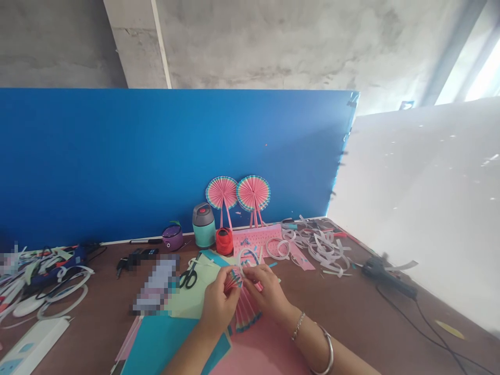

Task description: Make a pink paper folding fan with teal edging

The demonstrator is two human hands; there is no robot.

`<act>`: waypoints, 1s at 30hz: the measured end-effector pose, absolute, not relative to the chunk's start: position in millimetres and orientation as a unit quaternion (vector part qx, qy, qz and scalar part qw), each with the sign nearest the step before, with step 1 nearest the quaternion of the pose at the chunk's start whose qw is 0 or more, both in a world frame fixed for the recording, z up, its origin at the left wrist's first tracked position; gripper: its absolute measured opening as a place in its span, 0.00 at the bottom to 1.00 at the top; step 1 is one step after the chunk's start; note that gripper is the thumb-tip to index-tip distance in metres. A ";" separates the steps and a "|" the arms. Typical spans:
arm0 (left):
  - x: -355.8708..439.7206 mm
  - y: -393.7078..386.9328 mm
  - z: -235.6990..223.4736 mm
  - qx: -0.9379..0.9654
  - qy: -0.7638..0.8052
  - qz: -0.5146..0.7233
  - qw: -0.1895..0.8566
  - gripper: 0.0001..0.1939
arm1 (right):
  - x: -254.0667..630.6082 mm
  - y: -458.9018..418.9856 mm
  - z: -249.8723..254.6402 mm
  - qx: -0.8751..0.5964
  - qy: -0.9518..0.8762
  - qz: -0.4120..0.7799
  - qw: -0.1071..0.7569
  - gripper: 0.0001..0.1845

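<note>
My left hand pinches the upper end of a pleated pink paper fan with a blue-and-yellow edge. The rest of the fan hangs down below the fingers, partly spread. My right hand is closed right beside it, its fingertips on a thin white strip that curls up in a loop above both hands. Whether those fingers also touch the fan's folds cannot be made out. Under the hands lie pink paper, blue-green paper and pale green paper.
Two finished round pink fans lean against the blue partition. Black scissors, a teal flask, a red roll and a purple pot stand around. White strip scraps, a glue gun and a power strip lie at the sides.
</note>
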State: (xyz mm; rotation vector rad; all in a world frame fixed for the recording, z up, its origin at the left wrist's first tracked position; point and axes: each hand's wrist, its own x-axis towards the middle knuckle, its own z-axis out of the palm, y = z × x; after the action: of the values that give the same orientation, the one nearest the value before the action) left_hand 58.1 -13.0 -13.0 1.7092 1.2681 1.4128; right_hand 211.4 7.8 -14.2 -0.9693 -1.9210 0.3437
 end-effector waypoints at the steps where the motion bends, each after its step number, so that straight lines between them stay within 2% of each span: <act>1: 57.4 -11.6 -13.1 0.640 0.479 0.528 0.286 0.12 | 210.3 8.0 -11.4 -0.390 -0.790 0.132 0.455 0.08; 4: 54.2 -6.9 -13.5 0.645 0.485 0.527 0.268 0.05 | 207.4 9.9 -2.5 -0.380 -0.812 0.107 0.429 0.08; 8: 49.8 -3.4 -15.1 0.641 0.487 0.536 0.255 0.04 | 203.6 14.5 8.3 -0.375 -0.824 0.097 0.414 0.07; 12: 47.0 -3.5 -14.3 0.607 0.488 0.570 0.262 0.04 | 197.1 17.2 19.8 -0.357 -0.831 0.130 0.406 0.14; 16: 44.0 -4.0 -8.6 0.571 0.486 0.613 0.250 0.02 | 189.0 19.2 29.0 -0.325 -0.809 0.241 0.427 0.11; 20: 40.0 -4.4 -0.6 0.542 0.491 0.642 0.230 0.06 | 185.6 25.0 31.2 -0.306 -0.760 0.385 0.425 0.08; 26: 38.3 -5.4 9.8 0.510 0.485 0.670 0.238 0.09 | 188.6 33.6 26.0 -0.314 -0.724 0.471 0.394 0.04; 30: 40.9 -4.2 12.8 0.473 0.471 0.681 0.302 0.10 | 191.8 35.8 23.5 -0.319 -0.685 0.514 0.406 0.08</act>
State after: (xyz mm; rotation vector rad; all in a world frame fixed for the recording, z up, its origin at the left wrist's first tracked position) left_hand 40.9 -4.2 12.8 1.2540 1.2480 1.8070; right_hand 191.8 35.8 23.5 -0.8061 -1.7278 1.2970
